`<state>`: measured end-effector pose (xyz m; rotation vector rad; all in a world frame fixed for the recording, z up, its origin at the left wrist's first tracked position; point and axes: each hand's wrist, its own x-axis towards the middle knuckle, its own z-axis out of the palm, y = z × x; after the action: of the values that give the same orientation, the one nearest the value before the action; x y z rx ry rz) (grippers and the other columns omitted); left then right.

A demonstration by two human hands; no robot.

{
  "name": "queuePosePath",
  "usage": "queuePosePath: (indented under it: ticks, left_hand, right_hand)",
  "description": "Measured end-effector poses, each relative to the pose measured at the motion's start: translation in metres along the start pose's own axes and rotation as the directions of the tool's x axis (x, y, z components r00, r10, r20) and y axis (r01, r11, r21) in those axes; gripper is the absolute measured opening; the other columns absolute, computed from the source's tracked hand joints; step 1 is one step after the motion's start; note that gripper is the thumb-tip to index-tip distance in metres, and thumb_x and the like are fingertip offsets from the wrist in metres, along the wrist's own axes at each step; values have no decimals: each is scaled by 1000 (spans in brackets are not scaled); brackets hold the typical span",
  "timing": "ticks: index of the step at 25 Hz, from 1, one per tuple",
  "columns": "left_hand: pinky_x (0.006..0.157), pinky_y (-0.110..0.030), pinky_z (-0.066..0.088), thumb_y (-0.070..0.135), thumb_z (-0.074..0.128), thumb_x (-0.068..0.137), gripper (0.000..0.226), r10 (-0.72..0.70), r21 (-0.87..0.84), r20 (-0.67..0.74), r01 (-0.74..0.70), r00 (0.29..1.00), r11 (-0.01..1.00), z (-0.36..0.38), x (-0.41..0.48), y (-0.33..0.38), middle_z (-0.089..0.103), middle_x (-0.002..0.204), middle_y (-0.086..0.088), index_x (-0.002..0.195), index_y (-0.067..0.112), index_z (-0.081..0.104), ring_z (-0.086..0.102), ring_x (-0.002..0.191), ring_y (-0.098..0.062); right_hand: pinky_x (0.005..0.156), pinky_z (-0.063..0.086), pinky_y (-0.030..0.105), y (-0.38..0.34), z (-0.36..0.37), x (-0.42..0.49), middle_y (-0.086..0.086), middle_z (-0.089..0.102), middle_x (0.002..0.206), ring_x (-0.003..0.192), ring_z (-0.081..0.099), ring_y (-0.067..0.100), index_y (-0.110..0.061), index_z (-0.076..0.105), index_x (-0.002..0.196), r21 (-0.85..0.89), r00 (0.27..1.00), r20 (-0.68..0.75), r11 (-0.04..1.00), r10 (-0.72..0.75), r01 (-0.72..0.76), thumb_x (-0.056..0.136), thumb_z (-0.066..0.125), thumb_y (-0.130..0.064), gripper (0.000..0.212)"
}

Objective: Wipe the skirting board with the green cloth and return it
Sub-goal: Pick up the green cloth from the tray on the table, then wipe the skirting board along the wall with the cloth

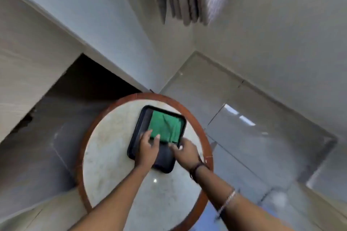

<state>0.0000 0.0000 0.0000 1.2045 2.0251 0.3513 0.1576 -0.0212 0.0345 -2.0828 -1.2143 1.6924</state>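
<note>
We find green cloth (165,126) in black tray (135,148), 12 o'clock on round table (105,137) | left hand (148,148) fingers spread on cloth | right hand (185,151) pinching cloth's 5 o'clock corner

A round table (116,155) is seen from above, its pale marble-like top ringed by a reddish-brown wooden rim. A small bright glint of light is reflected on the top towards the near side. One thing is set directly on the table: a black rectangular tray (137,137) with rounded corners and a raised lip, placed on the far half of the top and turned at an angle to the view. The table is stood on a floor (253,137) of large grey glossy tiles, on which bright reflections are caught to the right of the table.
</note>
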Motion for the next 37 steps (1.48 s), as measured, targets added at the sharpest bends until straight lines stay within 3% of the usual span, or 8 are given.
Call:
queuePosePath:
  ticks: [4, 10, 13, 18, 22, 24, 30, 37]
  left_hand:
    - [91, -44, 50, 30, 72, 80, 56, -16, 0, -38, 16, 999, 1000, 26, 68, 7, 49, 120, -19, 126, 2, 54, 54, 108, -34]
    - [75, -41, 55, 44, 77, 67, 39, -105, 65, -7, 106, 994, 992, 22, 93, -13, 56, 102, -12, 77, 9, 61, 59, 92, -34]
    - [61, -31, 57, 21, 79, 72, 30, -199, -252, 180, 241, 963, 937, 16, 84, -3, 70, 100, -16, 94, 8, 63, 70, 85, -31]
    - [87, -46, 55, 3, 65, 79, 40, -229, -578, 381, 424, 896, 697, 11, 38, 53, 68, 114, -23, 119, -2, 60, 66, 103, -37]
    - [71, -38, 61, 9, 70, 66, 41, -118, -583, 489, 425, 864, 693, 59, 6, 121, 76, 100, -16, 106, 1, 70, 73, 89, -29]
    - [60, -29, 59, 8, 72, 71, 26, -100, -541, 471, 376, 876, 752, 102, -2, 156, 78, 87, -10, 97, 4, 72, 75, 77, -22]
    - [70, -36, 57, 7, 70, 77, 15, -202, -555, 224, 296, 953, 778, 319, -2, 213, 73, 91, -15, 92, 8, 69, 67, 74, -26]
    - [86, -38, 49, 8, 57, 86, 27, -391, -598, 59, 346, 918, 723, 592, 133, 194, 66, 116, -27, 110, -3, 62, 62, 107, -42]
  right_hand:
    - [90, 54, 37, -52, 20, 84, 22, 63, 128, 115, 63, 36, 1, 58, 128, -117, 994, -109, 993, 14, -27, 101, 57, -38, 47]
    - [93, 54, 43, -43, 36, 97, 17, 46, 131, 117, 56, 35, -4, 49, 128, -42, 958, -240, 985, 154, -168, 96, 62, -19, 38]
    - [88, 54, 42, -27, 25, 95, 17, 55, 123, 109, 61, 36, -4, 54, 121, 25, 979, -162, 992, 126, -123, 91, 64, -13, 33]
    - [90, 61, 45, -2, -43, 87, 18, 71, 103, 92, 68, 28, 6, 66, 119, 450, 998, 5, 891, 63, -59, 90, 73, 3, 30]
    - [68, 49, 11, 43, -133, 72, -2, 64, 86, 73, 55, 8, 1, 68, 119, 336, 994, -16, 936, -108, 107, 88, 77, 0, 32]
    - [82, 52, 24, 68, -187, 74, 11, 69, 104, 89, 61, 18, 1, 68, 122, 170, 976, -132, 966, -175, 196, 88, 78, -5, 36]
    - [108, 42, 49, 182, -367, 103, 26, 56, 137, 130, 50, 42, 0, 65, 127, -632, 640, -578, 774, -507, 43, 83, 79, -25, 52]
    - [122, 5, 65, 290, -434, 251, 16, 8, 169, 154, 0, 34, -7, 27, 159, -861, 327, -498, 411, -803, -300, 88, 71, -33, 87]
